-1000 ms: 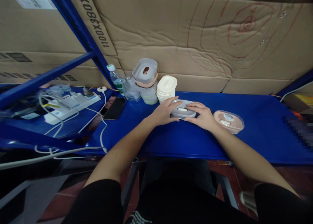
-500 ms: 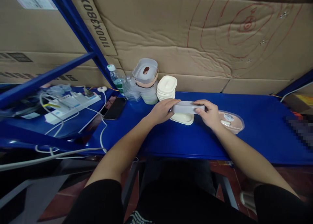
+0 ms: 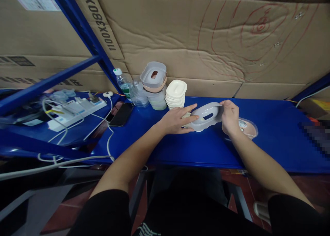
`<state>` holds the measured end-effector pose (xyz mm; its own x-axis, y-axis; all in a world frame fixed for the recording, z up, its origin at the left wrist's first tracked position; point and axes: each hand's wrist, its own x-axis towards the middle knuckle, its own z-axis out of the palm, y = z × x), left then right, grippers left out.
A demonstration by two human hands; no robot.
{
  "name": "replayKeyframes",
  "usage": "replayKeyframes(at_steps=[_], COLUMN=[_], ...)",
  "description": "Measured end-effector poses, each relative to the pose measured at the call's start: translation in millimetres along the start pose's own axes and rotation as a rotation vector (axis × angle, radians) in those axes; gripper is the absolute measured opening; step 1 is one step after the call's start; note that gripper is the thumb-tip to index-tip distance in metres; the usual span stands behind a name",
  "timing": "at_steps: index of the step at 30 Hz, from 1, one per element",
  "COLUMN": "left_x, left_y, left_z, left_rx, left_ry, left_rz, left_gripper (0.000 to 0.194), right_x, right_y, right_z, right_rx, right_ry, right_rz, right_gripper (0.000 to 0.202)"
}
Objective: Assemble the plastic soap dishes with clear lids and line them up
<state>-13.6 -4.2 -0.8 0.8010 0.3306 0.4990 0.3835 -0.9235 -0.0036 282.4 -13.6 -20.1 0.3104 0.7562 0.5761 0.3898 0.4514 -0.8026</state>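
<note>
My right hand (image 3: 230, 117) pinches the right end of a translucent grey tray (image 3: 207, 114) with an oval slot in its bottom. The tray is tilted, so its inside shows. My left hand (image 3: 176, 120) has its fingers spread at the tray's left end, over a cream tray (image 3: 187, 115) that is mostly hidden. Behind my left hand stands a stack of cream trays (image 3: 176, 91). A pinkish tray with a clear rim and a round label (image 3: 248, 128) lies to the right of my right hand, partly covered by it.
Grey and pink trays (image 3: 154, 74) sit on clear containers (image 3: 157, 100) at the back, beside a water bottle (image 3: 123, 83). A phone (image 3: 122, 114), a power strip (image 3: 77, 114) and cables lie left. Cardboard (image 3: 175, 33) rises behind the blue table (image 3: 278, 136).
The grey tray has tipped so that its inside shows, and sits slightly lower and further right. My left hand has let go of its end and spread its fingers. My right hand has shifted right.
</note>
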Motion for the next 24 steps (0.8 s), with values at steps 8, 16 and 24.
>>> replayKeyframes(at_steps=[8,16,24], left_x=[0,-41,-40], left_y=[-11,-72,-102], left_z=[-5.8,-36.4,-48.0], left_rx=[0.020,0.258,0.273], left_ry=[0.046,0.708,0.828], left_rz=[-0.101,-0.708,-0.908], left_gripper=[0.037,0.066,0.062], right_x=[-1,-16,-21], right_y=[-11,-25,-18], right_z=[5,7,15], right_rx=[0.120,-0.217,-0.362], right_ry=[-0.013,-0.405,-0.783], right_rz=[0.111,-0.223,-0.415], right_gripper=[0.050,0.034,0.043])
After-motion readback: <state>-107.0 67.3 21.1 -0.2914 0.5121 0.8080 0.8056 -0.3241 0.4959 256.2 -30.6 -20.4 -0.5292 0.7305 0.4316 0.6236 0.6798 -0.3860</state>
